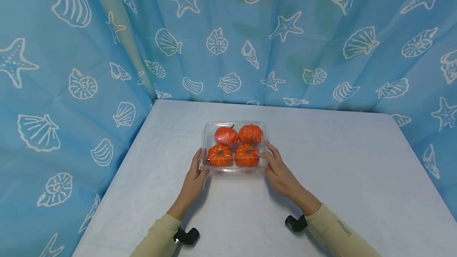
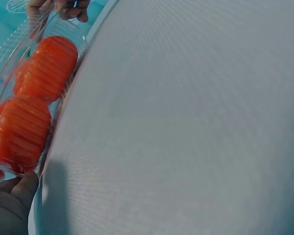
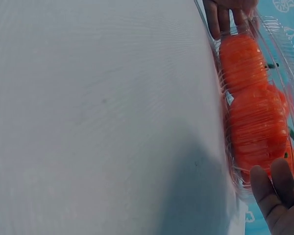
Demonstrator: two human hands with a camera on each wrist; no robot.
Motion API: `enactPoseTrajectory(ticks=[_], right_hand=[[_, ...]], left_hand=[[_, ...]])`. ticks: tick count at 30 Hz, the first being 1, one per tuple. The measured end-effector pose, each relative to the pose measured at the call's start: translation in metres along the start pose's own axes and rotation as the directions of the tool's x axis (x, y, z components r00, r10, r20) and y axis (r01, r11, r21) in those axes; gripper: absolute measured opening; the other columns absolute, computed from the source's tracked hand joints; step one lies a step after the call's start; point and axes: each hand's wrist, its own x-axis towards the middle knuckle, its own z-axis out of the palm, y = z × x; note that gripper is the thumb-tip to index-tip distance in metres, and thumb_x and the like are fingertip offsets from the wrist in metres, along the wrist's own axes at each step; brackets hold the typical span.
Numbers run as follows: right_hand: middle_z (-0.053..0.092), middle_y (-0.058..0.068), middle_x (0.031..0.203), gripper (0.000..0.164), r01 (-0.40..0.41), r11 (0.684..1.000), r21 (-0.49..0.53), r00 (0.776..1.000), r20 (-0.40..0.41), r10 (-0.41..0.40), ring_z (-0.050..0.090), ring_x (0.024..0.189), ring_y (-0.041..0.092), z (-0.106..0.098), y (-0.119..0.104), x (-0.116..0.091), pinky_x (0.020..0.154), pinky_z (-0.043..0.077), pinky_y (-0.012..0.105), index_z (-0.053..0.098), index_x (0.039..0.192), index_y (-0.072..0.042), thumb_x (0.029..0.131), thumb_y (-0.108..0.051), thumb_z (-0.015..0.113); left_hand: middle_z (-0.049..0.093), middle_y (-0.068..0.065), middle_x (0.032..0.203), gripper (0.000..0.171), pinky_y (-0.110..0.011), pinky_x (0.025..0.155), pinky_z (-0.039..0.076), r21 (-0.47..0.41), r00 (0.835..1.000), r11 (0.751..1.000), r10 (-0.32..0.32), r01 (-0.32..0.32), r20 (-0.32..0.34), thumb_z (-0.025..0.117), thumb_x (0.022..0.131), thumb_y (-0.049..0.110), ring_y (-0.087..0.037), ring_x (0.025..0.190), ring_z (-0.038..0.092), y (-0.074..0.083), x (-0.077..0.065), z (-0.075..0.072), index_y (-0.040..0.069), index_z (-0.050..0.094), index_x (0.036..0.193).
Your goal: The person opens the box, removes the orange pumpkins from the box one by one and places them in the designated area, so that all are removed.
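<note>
A clear plastic box (image 1: pixel 233 168) with ridged walls is between the two hands near the middle of the table. Inside sit several small orange pumpkins (image 1: pixel 220 155) with green stems, in two rows. My left hand (image 1: pixel 194 174) grips the box's left end, its thumb at the near corner. At the right end my right hand (image 1: pixel 280 171) holds the box, with fingers on its side and over its edge. In the left wrist view, the left thumb (image 2: pixel 25 191) presses against the box's end. The right fingertips (image 3: pixel 279 176) touch the box in the right wrist view.
A white cloth covers the table (image 1: pixel 339 162). Blue curtains (image 1: pixel 314 50) with white shell and starfish prints hang behind it and along the left side. Each wrist carries a small black camera (image 1: pixel 296 223) over a light sleeve.
</note>
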Motion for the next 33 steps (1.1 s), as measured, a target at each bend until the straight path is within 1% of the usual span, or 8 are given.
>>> enactPoseTrajectory(ticks=[7,8,13,18,20,23,26,33], right_hand=[[0.018,0.008,0.168,0.04,-0.021,0.999,-0.028,1.0,-0.009,0.021,0.034,0.147,0.042,0.0,0.001,0.001,0.112,0.035,0.064,0.057,0.133,-0.014,0.099,0.003,0.044],[0.019,0.008,0.168,0.04,-0.025,0.999,-0.038,1.0,-0.008,0.025,0.034,0.146,0.042,-0.001,0.0,0.001,0.112,0.035,0.064,0.057,0.133,-0.015,0.099,0.003,0.044],[0.019,0.009,0.168,0.041,-0.015,0.997,-0.079,1.0,0.004,0.016,0.038,0.144,0.043,-0.002,0.0,0.002,0.112,0.036,0.062,0.057,0.134,-0.016,0.099,0.002,0.046],[0.017,0.009,0.168,0.043,-0.002,0.996,-0.087,1.0,0.019,0.004,0.042,0.142,0.043,-0.005,0.001,0.002,0.11,0.04,0.062,0.057,0.136,-0.018,0.098,0.0,0.049],[0.017,0.009,0.168,0.043,0.001,0.996,-0.092,1.0,0.023,0.001,0.051,0.134,0.04,-0.006,0.001,0.001,0.105,0.047,0.059,0.057,0.137,-0.018,0.098,-0.002,0.05],[0.018,0.008,0.168,0.044,0.006,0.994,-0.106,1.0,0.023,-0.003,0.062,0.108,0.029,-0.008,0.001,0.0,0.09,0.056,0.047,0.056,0.138,-0.02,0.097,-0.003,0.052],[0.019,0.008,0.168,0.046,0.011,0.993,-0.121,1.0,0.02,-0.008,0.057,0.087,0.017,-0.011,0.001,-0.001,0.076,0.054,0.035,0.055,0.139,-0.022,0.097,-0.005,0.054],[0.02,0.009,0.168,0.056,0.068,0.986,-0.154,0.998,0.015,-0.066,0.051,0.077,0.01,-0.014,0.002,-0.003,0.067,0.052,0.027,0.047,0.148,-0.022,0.095,-0.006,0.059]], left_hand=[[0.028,-0.019,0.164,0.064,-0.057,0.12,0.026,-0.011,1.0,1.0,0.016,-0.016,-0.002,0.051,0.106,0.012,-0.038,0.15,0.027,-0.001,0.0,0.001,0.008,0.021,0.162],[0.028,-0.021,0.164,0.063,-0.058,0.119,0.026,-0.014,1.0,1.0,0.013,-0.013,-0.002,0.051,0.105,0.011,-0.04,0.149,0.027,0.004,-0.002,0.0,0.006,0.021,0.161],[0.03,-0.019,0.163,0.063,-0.058,0.119,0.027,-0.009,1.0,1.0,-0.006,0.006,-0.012,0.051,0.105,0.012,-0.039,0.149,0.03,0.005,-0.002,-0.002,0.007,0.022,0.161],[0.029,-0.019,0.164,0.063,-0.059,0.12,0.025,-0.013,1.0,1.0,0.011,-0.012,-0.014,0.052,0.105,0.013,-0.039,0.15,0.027,0.0,-0.001,-0.003,0.008,0.024,0.161],[0.028,-0.019,0.164,0.063,-0.059,0.12,0.024,-0.023,1.0,1.0,0.017,-0.017,-0.014,0.053,0.105,0.014,-0.039,0.15,0.026,0.001,0.0,-0.004,0.008,0.024,0.161],[0.028,-0.019,0.164,0.064,-0.059,0.119,0.025,-0.031,1.0,0.999,0.021,-0.022,-0.014,0.054,0.105,0.014,-0.039,0.15,0.026,0.001,0.0,-0.004,0.008,0.024,0.161],[0.028,-0.019,0.164,0.064,-0.059,0.119,0.026,-0.026,1.0,0.999,0.021,-0.021,-0.013,0.054,0.105,0.014,-0.039,0.149,0.028,0.001,0.001,-0.003,0.008,0.025,0.161],[0.029,-0.02,0.164,0.062,-0.06,0.119,0.026,0.003,1.0,1.0,0.017,-0.017,-0.009,0.054,0.105,0.013,-0.04,0.149,0.028,-0.003,0.002,-0.004,0.008,0.025,0.161]])
